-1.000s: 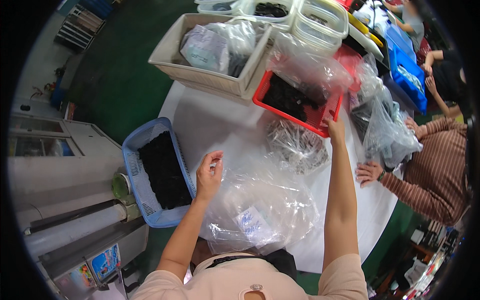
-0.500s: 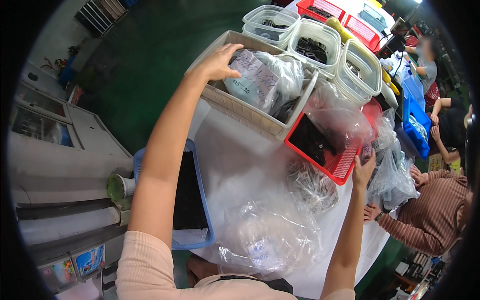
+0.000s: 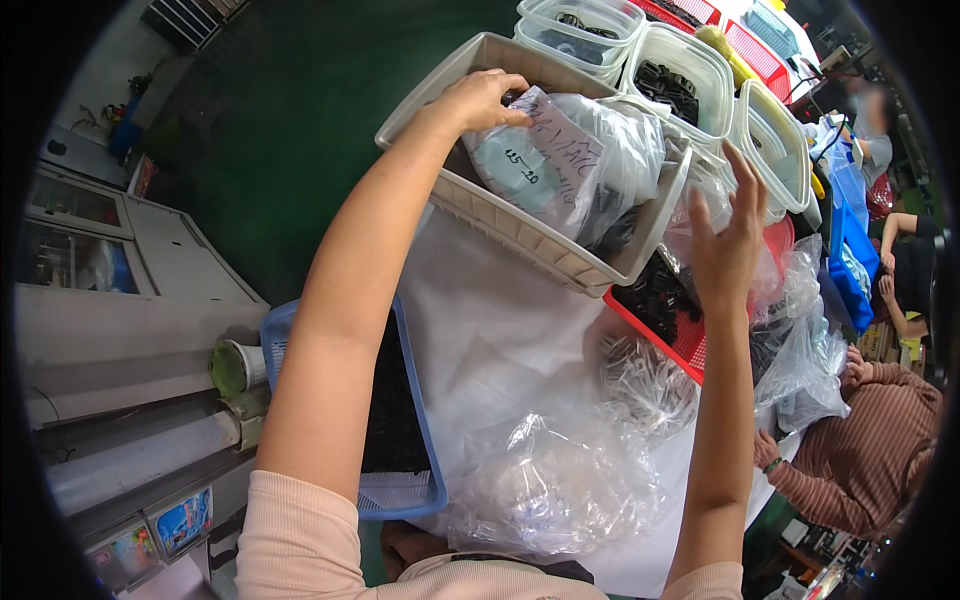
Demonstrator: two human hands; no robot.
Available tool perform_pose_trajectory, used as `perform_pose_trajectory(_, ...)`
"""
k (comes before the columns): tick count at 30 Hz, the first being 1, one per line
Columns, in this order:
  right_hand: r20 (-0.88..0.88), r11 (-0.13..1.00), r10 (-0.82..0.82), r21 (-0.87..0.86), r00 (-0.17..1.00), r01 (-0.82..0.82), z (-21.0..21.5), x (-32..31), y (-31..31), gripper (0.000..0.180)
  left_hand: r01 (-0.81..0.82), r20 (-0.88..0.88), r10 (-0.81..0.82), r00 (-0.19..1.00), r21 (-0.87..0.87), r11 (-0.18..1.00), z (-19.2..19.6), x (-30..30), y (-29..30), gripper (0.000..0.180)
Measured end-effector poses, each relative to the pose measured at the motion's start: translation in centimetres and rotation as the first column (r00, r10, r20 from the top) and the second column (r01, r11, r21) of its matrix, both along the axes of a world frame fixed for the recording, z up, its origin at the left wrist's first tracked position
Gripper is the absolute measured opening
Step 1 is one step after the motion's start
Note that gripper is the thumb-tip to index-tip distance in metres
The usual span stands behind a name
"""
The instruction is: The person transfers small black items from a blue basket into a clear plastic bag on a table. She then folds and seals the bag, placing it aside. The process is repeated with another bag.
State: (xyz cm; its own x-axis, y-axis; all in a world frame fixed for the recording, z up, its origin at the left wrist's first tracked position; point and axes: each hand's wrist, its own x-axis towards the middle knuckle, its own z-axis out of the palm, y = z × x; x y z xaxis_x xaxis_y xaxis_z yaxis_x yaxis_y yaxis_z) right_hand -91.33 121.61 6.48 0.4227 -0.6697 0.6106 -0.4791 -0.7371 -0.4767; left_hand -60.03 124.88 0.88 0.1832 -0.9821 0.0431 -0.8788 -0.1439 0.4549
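Since the earlier frame, left hand (image 3: 478, 100) has dropped into the beige crate (image 3: 560, 245), fingers now pinching the top of a clear labelled bag (image 3: 540, 160); right hand (image 3: 727, 238) has risen, open, fingers spread, gripping nothing, near the crate's right rim. Both arms stretch forward. Crate overhangs a red basket (image 3: 668, 335). White table (image 3: 490, 340) below, blue tray (image 3: 400, 440) left, green floor (image 3: 300, 130) beyond.

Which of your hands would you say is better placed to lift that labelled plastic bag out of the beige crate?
Probably the left hand: its fingers already rest on the top of the labelled plastic bag inside the beige crate. The right hand is raised open beside the crate's near corner, touching nothing I can make out.
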Motion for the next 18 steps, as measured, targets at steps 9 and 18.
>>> perform_pose_trajectory(9, 0.020, 0.998, 0.047, 0.044, 0.999, -0.048, -0.3, -3.1, 2.0, 0.049, 0.295, -0.052, -0.308, 0.950, -0.172, 0.940, 5.1, -11.2, -1.5, 0.044)
perform_pose_trajectory(18, 0.086, 0.944, -0.168, 0.301, 0.982, 0.136, -2.6, -14.8, 4.5, 0.043, 0.176, -0.182, -0.247, 0.952, -0.334, 0.926, 4.6, -3.9, 3.1, 0.027)
